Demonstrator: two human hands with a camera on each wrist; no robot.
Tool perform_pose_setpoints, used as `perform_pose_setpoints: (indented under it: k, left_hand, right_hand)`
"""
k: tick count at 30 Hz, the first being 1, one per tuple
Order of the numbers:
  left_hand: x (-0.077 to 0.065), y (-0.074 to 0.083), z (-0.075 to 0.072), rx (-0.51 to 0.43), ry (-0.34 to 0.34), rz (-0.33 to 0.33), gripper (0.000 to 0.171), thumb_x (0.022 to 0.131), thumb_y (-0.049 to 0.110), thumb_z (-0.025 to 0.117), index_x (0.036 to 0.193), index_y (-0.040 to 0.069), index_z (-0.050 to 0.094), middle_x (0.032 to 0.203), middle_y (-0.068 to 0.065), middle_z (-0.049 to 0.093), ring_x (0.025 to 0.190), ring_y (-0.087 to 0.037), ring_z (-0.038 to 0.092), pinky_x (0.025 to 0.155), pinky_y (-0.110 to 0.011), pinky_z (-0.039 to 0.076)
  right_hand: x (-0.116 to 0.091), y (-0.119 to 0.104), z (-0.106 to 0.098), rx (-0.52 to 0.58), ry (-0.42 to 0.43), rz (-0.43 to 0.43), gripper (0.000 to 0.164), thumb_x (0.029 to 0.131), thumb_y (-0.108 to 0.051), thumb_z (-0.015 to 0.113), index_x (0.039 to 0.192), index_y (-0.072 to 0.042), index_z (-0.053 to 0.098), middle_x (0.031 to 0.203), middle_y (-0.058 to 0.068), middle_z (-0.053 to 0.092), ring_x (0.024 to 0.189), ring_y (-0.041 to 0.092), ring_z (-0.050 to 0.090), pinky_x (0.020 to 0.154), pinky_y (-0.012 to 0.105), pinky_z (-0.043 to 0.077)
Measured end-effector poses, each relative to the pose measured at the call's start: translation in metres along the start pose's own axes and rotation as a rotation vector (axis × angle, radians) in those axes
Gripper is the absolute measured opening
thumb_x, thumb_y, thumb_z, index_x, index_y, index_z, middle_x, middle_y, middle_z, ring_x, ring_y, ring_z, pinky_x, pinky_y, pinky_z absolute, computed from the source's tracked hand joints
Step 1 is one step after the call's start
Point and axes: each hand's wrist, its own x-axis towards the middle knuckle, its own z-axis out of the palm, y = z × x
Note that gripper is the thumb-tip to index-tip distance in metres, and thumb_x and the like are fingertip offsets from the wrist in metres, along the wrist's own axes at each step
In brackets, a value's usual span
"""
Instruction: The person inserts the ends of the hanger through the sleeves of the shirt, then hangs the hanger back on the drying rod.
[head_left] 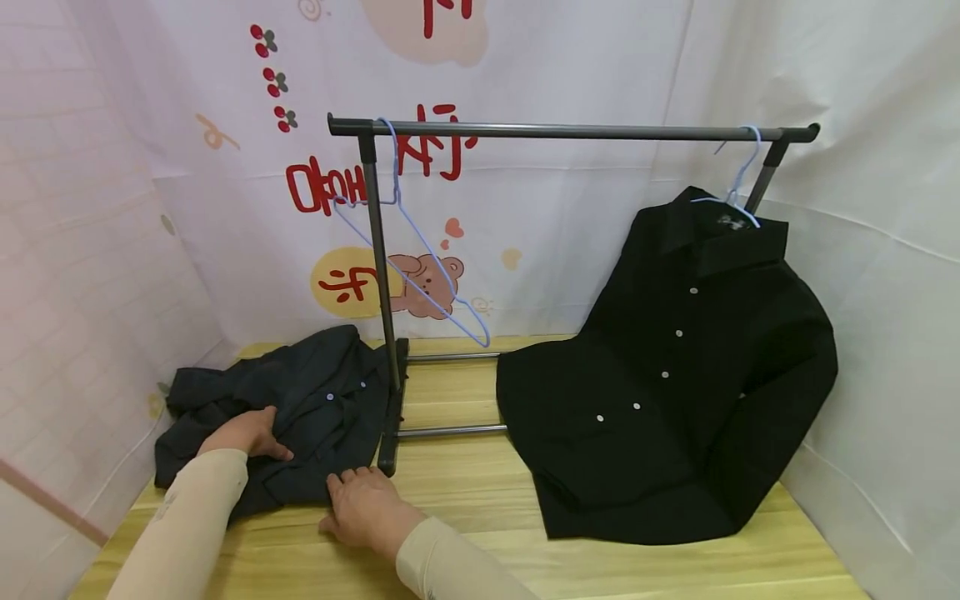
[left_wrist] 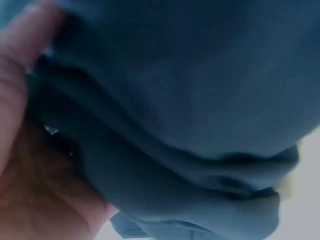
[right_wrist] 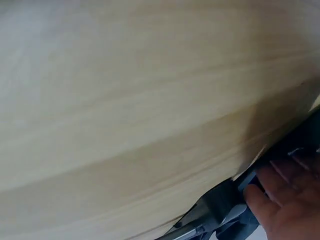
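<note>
A dark button-up shirt [head_left: 315, 417] lies crumpled on the wooden table at the left. My left hand [head_left: 243, 433] grips its folds; in the left wrist view the shirt [left_wrist: 200, 90] bunches between thumb and palm, and the fingertips are partly hidden by cloth. At the shirt's near right edge, my right hand [head_left: 367, 508] rests with its fingertips touching the fabric. The right wrist view has this hand [right_wrist: 290, 200] over dark cloth, beside the rack's black foot [right_wrist: 217, 207]. An unloaded blue hanger [head_left: 427, 242] hangs from the rack's left end.
A grey metal clothes rack [head_left: 570, 131] stands across the table [head_left: 450, 533]. From its right end hangs a black shirt [head_left: 675, 358] on another blue hanger [head_left: 738, 179], its lower part spread on the table. Printed white cloth [head_left: 540, 50] encloses the back and sides.
</note>
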Motion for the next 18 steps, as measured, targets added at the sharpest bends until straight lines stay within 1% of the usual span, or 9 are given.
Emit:
perform_pose_setpoints:
  k: [3, 5, 7, 9, 11, 13, 14, 16, 18]
  left_hand:
    - [0.001, 0.007, -0.001, 0.058, -0.002, 0.011, 0.088, 0.077, 0.025, 0.087, 0.136, -0.019, 0.040, 0.134, -0.043, 0.042, 0.122, -0.059, 0.042, 0.098, -0.065, 0.038]
    - [0.003, 0.010, 0.001, 0.104, -0.004, 0.026, 0.075, 0.077, 0.019, 0.087, 0.130, -0.017, 0.049, 0.126, -0.040, 0.051, 0.117, -0.056, 0.049, 0.095, -0.063, 0.042]
    - [0.005, 0.013, 0.002, 0.120, -0.014, 0.034, 0.065, 0.077, 0.014, 0.086, 0.125, -0.016, 0.054, 0.122, -0.037, 0.055, 0.113, -0.054, 0.052, 0.093, -0.061, 0.044]
    - [0.004, 0.014, 0.004, 0.119, -0.023, 0.051, 0.058, 0.079, 0.009, 0.083, 0.123, -0.016, 0.055, 0.120, -0.036, 0.056, 0.113, -0.053, 0.053, 0.092, -0.060, 0.045]
    - [0.002, 0.013, 0.005, 0.106, -0.017, 0.090, 0.055, 0.081, 0.007, 0.081, 0.123, -0.017, 0.054, 0.120, -0.036, 0.055, 0.112, -0.053, 0.053, 0.092, -0.059, 0.045]
    - [-0.004, 0.011, 0.003, 0.070, 0.004, 0.144, 0.050, 0.084, 0.006, 0.077, 0.123, -0.016, 0.055, 0.119, -0.037, 0.056, 0.111, -0.054, 0.053, 0.091, -0.059, 0.046]
    - [-0.008, 0.010, 0.001, 0.051, 0.024, 0.175, 0.047, 0.084, 0.006, 0.076, 0.122, -0.015, 0.057, 0.118, -0.036, 0.057, 0.109, -0.053, 0.054, 0.090, -0.059, 0.046]
    - [-0.016, 0.007, -0.003, -0.012, 0.074, 0.229, 0.045, 0.085, 0.006, 0.074, 0.122, -0.014, 0.058, 0.117, -0.035, 0.058, 0.109, -0.054, 0.054, 0.090, -0.060, 0.046]
    - [-0.025, 0.007, -0.009, -0.080, 0.134, 0.267, 0.042, 0.086, 0.007, 0.072, 0.120, -0.013, 0.060, 0.117, -0.035, 0.059, 0.108, -0.054, 0.055, 0.090, -0.062, 0.045]
  right_hand:
    - [0.001, -0.003, 0.001, -0.063, 0.012, 0.028, 0.055, 0.094, -0.059, 0.057, 0.139, -0.028, 0.054, 0.129, -0.014, 0.055, 0.117, 0.007, 0.052, 0.098, 0.027, 0.043]
    - [0.001, -0.004, 0.001, -0.104, 0.014, 0.046, 0.041, 0.092, -0.051, 0.065, 0.128, -0.030, 0.063, 0.119, -0.013, 0.057, 0.108, 0.008, 0.054, 0.090, 0.027, 0.047]
    - [0.002, -0.002, 0.001, -0.135, 0.011, 0.056, 0.026, 0.091, -0.043, 0.070, 0.114, -0.032, 0.069, 0.109, -0.012, 0.058, 0.099, 0.009, 0.054, 0.082, 0.026, 0.049]
    - [0.001, 0.003, 0.000, -0.127, 0.033, 0.074, 0.012, 0.089, -0.035, 0.074, 0.101, -0.035, 0.073, 0.100, -0.012, 0.059, 0.092, 0.009, 0.056, 0.077, 0.025, 0.050]
    - [0.001, 0.010, -0.001, -0.071, 0.092, 0.111, 0.007, 0.089, -0.031, 0.075, 0.094, -0.035, 0.074, 0.094, -0.012, 0.063, 0.088, 0.009, 0.060, 0.071, 0.024, 0.051]
    - [-0.001, 0.020, -0.004, 0.057, 0.198, 0.144, 0.009, 0.089, -0.024, 0.074, 0.093, -0.032, 0.076, 0.090, -0.012, 0.068, 0.084, 0.009, 0.064, 0.068, 0.023, 0.052]
    - [-0.002, 0.026, -0.006, 0.156, 0.255, 0.165, 0.011, 0.089, -0.021, 0.073, 0.094, -0.030, 0.077, 0.089, -0.012, 0.069, 0.082, 0.009, 0.065, 0.067, 0.023, 0.052]
    - [-0.005, 0.037, -0.015, 0.418, 0.347, 0.199, 0.016, 0.089, -0.013, 0.070, 0.095, -0.025, 0.079, 0.087, -0.009, 0.071, 0.078, 0.008, 0.066, 0.065, 0.022, 0.051]
    - [-0.011, 0.047, -0.028, 0.695, 0.395, 0.226, 0.019, 0.091, -0.008, 0.066, 0.100, -0.018, 0.078, 0.090, -0.006, 0.072, 0.077, 0.010, 0.064, 0.067, 0.023, 0.050]
